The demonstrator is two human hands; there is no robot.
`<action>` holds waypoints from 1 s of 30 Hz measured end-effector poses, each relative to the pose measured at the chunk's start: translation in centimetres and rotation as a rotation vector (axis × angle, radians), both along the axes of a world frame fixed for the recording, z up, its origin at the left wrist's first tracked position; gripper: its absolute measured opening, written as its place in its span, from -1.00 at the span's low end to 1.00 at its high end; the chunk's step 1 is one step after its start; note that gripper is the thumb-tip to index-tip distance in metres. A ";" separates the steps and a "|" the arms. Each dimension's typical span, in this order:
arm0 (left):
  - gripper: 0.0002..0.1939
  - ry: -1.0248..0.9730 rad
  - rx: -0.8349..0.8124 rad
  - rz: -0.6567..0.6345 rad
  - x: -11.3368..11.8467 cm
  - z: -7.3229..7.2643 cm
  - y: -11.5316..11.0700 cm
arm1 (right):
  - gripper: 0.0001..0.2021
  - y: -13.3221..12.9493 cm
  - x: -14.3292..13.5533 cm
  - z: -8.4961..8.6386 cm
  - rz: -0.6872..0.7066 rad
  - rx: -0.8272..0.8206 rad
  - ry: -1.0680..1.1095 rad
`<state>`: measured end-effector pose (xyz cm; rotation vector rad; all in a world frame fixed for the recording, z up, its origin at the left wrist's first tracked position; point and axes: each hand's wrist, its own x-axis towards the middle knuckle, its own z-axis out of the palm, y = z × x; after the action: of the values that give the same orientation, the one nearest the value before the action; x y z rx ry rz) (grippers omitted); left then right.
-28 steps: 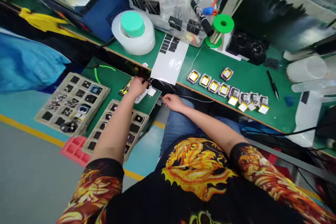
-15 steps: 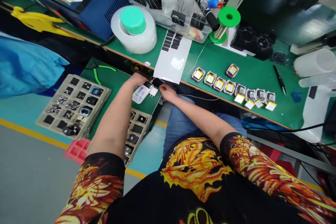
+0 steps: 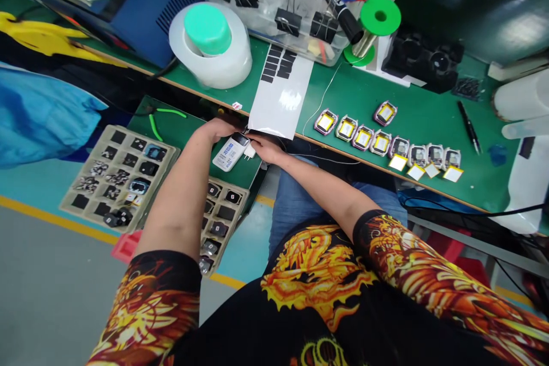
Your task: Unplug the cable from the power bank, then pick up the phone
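My left hand [image 3: 222, 127] reaches in beneath the bench's front edge, just above a white box-shaped device [image 3: 230, 154] with a dark screen and blue print. Its fingertips are lost in shadow there. My right hand [image 3: 265, 148] comes in from the other side, fingers bent and drawn together close to my left hand. Whatever those fingers hold, if anything, I cannot make out. Partly covered by my right hand, a white plug adapter [image 3: 249, 151] lies against the device. A thin white cable [image 3: 323, 159] trails to the right behind my right wrist.
On the green bench [image 3: 338, 91] stand several watch cases [image 3: 362, 137], a solder spool [image 3: 380, 16], a tape roll [image 3: 238, 63] and a white sheet [image 3: 281, 100]. Lower left are two parts trays [image 3: 175, 157] and green-handled pliers [image 3: 155, 126]. A pen [image 3: 468, 126] lies at right.
My right hand has moved left, closer to my left hand, and now covers part of the plug adapter. The left hand has shifted slightly. The view has tilted a little.
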<state>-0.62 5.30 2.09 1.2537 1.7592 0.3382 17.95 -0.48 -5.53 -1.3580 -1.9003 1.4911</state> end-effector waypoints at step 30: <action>-0.57 -0.164 -0.016 -0.007 -1.3 -3.2 0.7 | -0.60 0.4 -1.2 0.7 -0.082 -0.072 -0.009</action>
<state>-1.88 6.05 -1.13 1.1863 1.6150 0.4100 16.72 -0.10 -4.87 -1.4578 -1.7898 1.5288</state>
